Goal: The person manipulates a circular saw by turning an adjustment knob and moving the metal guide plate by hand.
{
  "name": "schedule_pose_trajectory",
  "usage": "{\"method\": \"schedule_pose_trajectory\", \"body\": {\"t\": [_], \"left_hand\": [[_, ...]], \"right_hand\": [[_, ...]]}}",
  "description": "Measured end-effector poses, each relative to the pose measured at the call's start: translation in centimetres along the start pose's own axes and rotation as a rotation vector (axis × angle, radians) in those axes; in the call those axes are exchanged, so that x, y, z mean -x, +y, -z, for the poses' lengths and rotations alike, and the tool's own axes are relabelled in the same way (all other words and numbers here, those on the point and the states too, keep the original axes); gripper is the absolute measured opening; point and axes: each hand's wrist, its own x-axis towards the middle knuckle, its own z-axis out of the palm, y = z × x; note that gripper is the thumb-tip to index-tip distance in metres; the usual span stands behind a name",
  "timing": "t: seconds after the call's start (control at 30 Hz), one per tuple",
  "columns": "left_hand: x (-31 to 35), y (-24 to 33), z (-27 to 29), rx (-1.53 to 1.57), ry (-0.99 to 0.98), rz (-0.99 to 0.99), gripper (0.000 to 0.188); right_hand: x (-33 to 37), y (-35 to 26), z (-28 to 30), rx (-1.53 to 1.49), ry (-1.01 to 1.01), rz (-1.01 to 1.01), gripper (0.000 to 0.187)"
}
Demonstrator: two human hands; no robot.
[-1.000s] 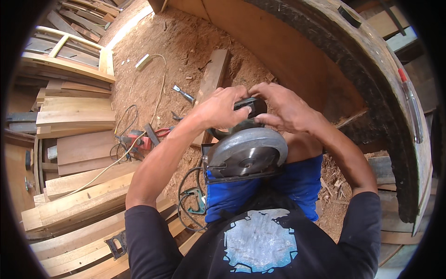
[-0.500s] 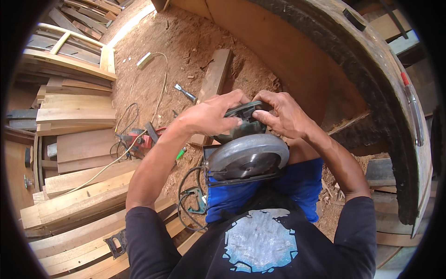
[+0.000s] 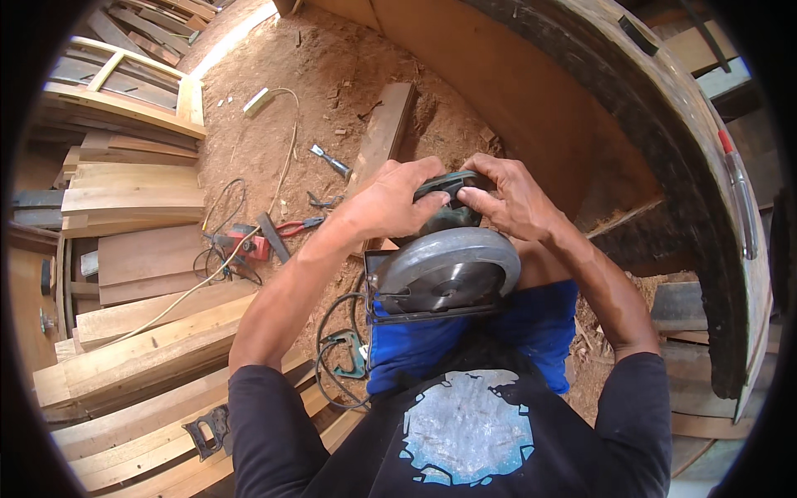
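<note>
A circular saw (image 3: pixel 452 278) rests on my lap, over blue shorts, its round grey blade guard facing me. My left hand (image 3: pixel 398 197) grips the far, dark handle part from the left, its thumb pressed on top. From the right, my right hand (image 3: pixel 508 199) closes on the same dark part, its thumb close to the left one. What the fingers do on the far side is hidden. The saw's black cable (image 3: pixel 325 332) loops down on the left. Pliers with red handles (image 3: pixel 295 227) and a chisel (image 3: pixel 330 161) lie on the ground beyond my left forearm.
Stacked boards (image 3: pixel 133 191) fill the left side, with a handsaw (image 3: pixel 207 432) on the nearer ones. A red power tool (image 3: pixel 249 242) and a power strip (image 3: pixel 257 102) lie by cords. A plank (image 3: pixel 386 124) lies ahead; a large curved wooden panel (image 3: pixel 614 91) rises on the right.
Both hands and the saw's handle part have shifted slightly right. My left forearm has moved a little right too, so the pliers show more fully now.
</note>
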Motion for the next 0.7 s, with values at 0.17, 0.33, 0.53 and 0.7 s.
{"method": "schedule_pose_trajectory", "body": {"t": [0.17, 0.33, 0.53, 0.7], "left_hand": [[-0.3, -2.0, 0.0, 0.102, -0.018, -0.209, 0.032], [0.1, -1.7, 0.8, 0.256, -0.15, -0.041, 0.034], [0.0, -1.3, 0.5, 0.298, -0.143, 0.029, 0.025], [-0.2, -0.5, -0.1, 0.122, -0.01, 0.029, 0.019]], "right_hand": [[-0.3, 0.4, 0.6, -0.123, -0.063, -0.035, 0.027], [-0.2, 0.0, 0.8, -0.066, -0.072, -0.03, 0.028], [-0.2, -0.1, 0.7, -0.032, -0.063, -0.024, 0.028], [-0.1, -0.1, 0.6, -0.004, -0.038, -0.004, 0.028]]}}
